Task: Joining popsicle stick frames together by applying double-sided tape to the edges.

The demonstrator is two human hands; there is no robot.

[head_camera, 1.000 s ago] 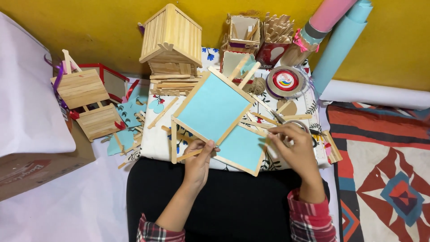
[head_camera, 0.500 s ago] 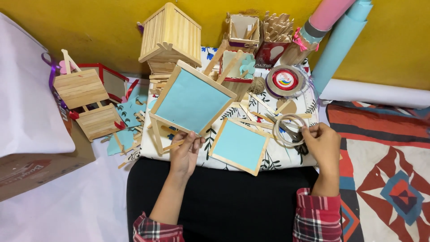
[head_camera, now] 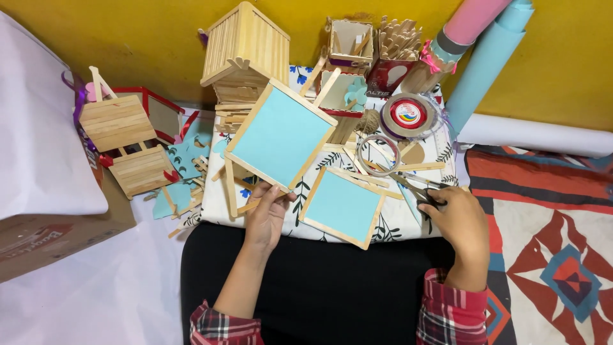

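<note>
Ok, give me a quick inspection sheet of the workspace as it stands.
Surface: white leaf-print cloth across the lap, crowded.
Job's things: larger blue stick-framed panel tilted up in the left hand; smaller blue panel flat on the cloth; scissors under the right hand.
Clutter: loose craft sticks, tape rolls, stick house, boxes of sticks.
Hands: left pinches the panel's lower edge; right rests on the scissors, grip unclear.
Cables: nothing seen.
Surroundings: yellow wall, paper rolls, patterned rug.

One head camera, looking steeply down over the lap (head_camera: pixel 313 287) from close above, facing the yellow wall (head_camera: pixel 128 38) beyond the craft clutter.
</note>
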